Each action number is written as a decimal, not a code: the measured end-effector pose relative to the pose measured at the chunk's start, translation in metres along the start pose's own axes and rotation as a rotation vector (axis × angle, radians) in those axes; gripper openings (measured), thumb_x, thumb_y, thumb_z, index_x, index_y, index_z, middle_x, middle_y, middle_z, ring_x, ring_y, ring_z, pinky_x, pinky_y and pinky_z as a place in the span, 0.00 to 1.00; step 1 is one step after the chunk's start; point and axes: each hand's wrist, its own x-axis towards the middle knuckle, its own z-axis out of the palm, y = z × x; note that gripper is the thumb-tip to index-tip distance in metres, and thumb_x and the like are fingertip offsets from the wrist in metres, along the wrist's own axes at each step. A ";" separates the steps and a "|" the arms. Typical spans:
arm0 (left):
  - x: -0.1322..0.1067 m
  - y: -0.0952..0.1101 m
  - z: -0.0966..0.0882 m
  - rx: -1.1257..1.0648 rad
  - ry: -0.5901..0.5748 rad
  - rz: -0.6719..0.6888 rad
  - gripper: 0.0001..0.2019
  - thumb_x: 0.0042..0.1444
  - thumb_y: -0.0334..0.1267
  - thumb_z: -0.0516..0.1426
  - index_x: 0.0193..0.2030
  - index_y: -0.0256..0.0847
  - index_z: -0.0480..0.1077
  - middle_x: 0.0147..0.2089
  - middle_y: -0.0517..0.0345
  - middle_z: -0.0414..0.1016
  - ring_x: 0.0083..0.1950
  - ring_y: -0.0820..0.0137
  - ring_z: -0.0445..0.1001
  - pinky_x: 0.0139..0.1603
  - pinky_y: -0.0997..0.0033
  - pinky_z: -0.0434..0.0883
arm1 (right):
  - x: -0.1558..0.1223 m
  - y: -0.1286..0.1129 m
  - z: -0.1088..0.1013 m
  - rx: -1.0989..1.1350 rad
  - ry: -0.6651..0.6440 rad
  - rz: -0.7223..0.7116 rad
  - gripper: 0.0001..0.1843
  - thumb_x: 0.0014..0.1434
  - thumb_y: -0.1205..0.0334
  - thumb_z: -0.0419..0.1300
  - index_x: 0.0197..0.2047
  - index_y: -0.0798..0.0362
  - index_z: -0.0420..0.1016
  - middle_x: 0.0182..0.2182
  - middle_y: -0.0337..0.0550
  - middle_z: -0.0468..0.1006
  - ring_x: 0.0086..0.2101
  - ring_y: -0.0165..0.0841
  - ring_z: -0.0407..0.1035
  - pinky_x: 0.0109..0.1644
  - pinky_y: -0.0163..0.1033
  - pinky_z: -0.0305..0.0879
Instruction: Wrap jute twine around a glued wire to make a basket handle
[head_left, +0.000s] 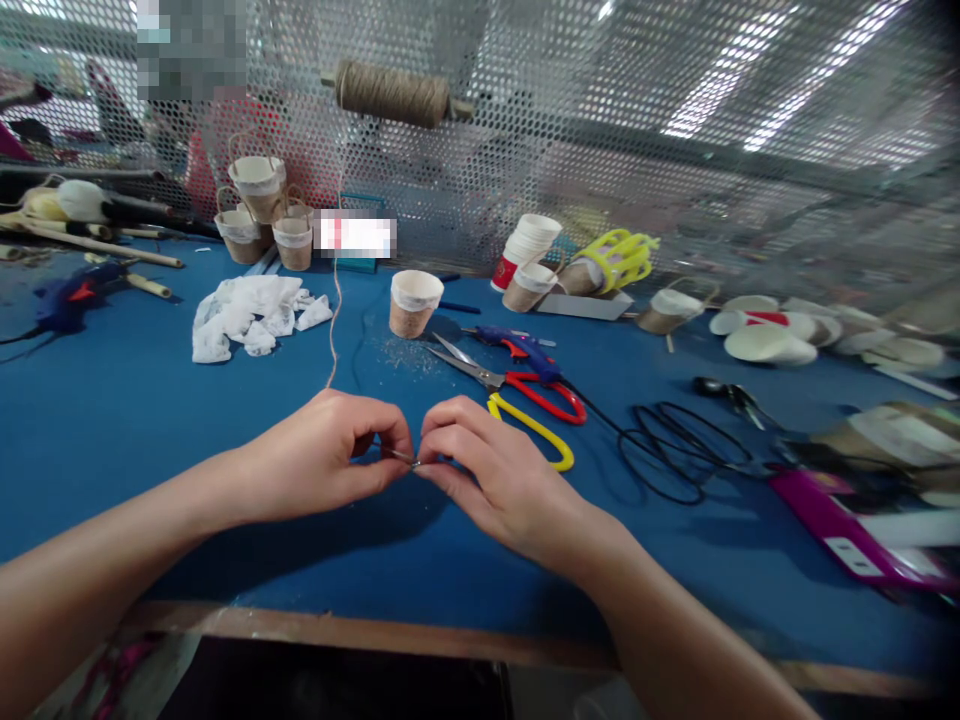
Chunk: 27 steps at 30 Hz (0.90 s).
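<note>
My left hand (pixel 330 450) and my right hand (pixel 495 475) meet low over the blue table, fingertips almost touching. Each pinches a thin twine (pixel 337 300), which hangs from a brown spool (pixel 391 95) and runs down behind my left hand. A short stretch of it shows between the fingers; its end is hidden. Beyond my hands stands a small brown cup (pixel 415 305) with a white lace rim. Open scissors (pixel 491 380) with red and yellow handles lie just past my right hand, beside a blue glue gun (pixel 521 350).
Small handled baskets (pixel 259 190) are stacked at the back left, near crumpled white scraps (pixel 240 310). A second glue gun (pixel 75 295) lies far left. To the right are a coiled black cable (pixel 675 450), stacked paper cups (pixel 529 245) and a magenta power strip (pixel 832 525). Perforated metal mesh (pixel 600 130) rises behind.
</note>
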 end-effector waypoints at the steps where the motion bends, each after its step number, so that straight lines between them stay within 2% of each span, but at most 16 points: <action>1: 0.000 0.000 0.000 0.028 0.003 0.012 0.04 0.49 0.30 0.53 0.28 0.38 0.69 0.21 0.66 0.66 0.20 0.80 0.58 0.24 0.81 0.58 | 0.000 0.000 0.000 0.023 -0.014 0.012 0.04 0.58 0.67 0.50 0.31 0.55 0.63 0.32 0.45 0.67 0.32 0.29 0.62 0.35 0.36 0.64; 8: -0.001 -0.003 0.002 0.129 0.060 0.119 0.04 0.49 0.29 0.53 0.28 0.38 0.69 0.27 0.61 0.71 0.26 0.77 0.65 0.29 0.80 0.61 | 0.000 0.002 0.001 0.250 -0.056 0.140 0.03 0.57 0.68 0.52 0.31 0.53 0.60 0.30 0.40 0.64 0.29 0.26 0.60 0.33 0.32 0.63; 18: -0.001 -0.003 0.005 0.085 0.204 0.048 0.04 0.50 0.32 0.54 0.31 0.39 0.69 0.21 0.65 0.65 0.20 0.79 0.57 0.23 0.80 0.58 | -0.001 0.000 0.005 0.364 0.105 0.271 0.01 0.56 0.66 0.55 0.33 0.54 0.64 0.30 0.39 0.67 0.27 0.25 0.62 0.31 0.32 0.64; 27: -0.002 -0.002 0.008 0.092 0.307 0.057 0.02 0.51 0.32 0.54 0.32 0.38 0.67 0.24 0.64 0.67 0.21 0.80 0.58 0.21 0.81 0.55 | 0.000 -0.004 0.005 0.580 0.134 0.456 0.04 0.53 0.65 0.57 0.34 0.54 0.68 0.30 0.39 0.70 0.29 0.26 0.65 0.33 0.33 0.66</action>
